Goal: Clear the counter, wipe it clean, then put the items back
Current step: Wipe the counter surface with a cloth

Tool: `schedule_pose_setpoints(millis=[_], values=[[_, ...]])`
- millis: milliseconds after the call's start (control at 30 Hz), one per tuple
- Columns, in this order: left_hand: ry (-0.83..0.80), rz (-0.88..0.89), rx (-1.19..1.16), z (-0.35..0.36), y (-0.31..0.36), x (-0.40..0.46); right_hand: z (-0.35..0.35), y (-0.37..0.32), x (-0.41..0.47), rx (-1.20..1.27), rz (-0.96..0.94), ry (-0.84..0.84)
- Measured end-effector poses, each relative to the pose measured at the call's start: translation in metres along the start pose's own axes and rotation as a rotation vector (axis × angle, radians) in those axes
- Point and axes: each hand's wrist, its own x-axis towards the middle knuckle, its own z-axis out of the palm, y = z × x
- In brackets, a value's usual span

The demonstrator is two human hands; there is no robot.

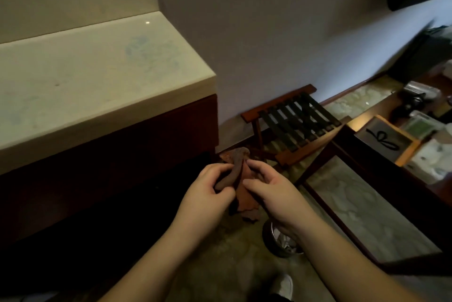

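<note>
A pale stone counter (97, 76) fills the left of the view, with nothing standing on it and faint bluish smears on its top. In front of it, low and to its right, both my hands hold a reddish-brown cloth (241, 194). My left hand (208, 191) grips a rolled fold of the cloth. My right hand (271, 189) pinches the cloth's other side between thumb and fingers. The cloth's lower edge hangs below my hands.
A dark wooden cabinet front (110, 167) runs under the counter. A folding luggage rack (293, 123) stands against the wall. At right a dark table (381, 162) carries a framed box (386, 140) and other items. A small bin (281, 240) sits on the floor below my right wrist.
</note>
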Motion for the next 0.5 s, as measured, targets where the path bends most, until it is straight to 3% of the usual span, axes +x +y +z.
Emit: schedule_pose_setpoints(millis=[300, 500], values=[[0.117, -0.389, -0.361, 0.112, 0.047, 0.078, -0.167, 0.012, 0.023, -0.093, 0.124, 0.047], [0.003, -0.516, -0.344, 0.162, 0.057, 0.123, -0.257, 0.035, 0.038, -0.199, 0.162, -0.061]])
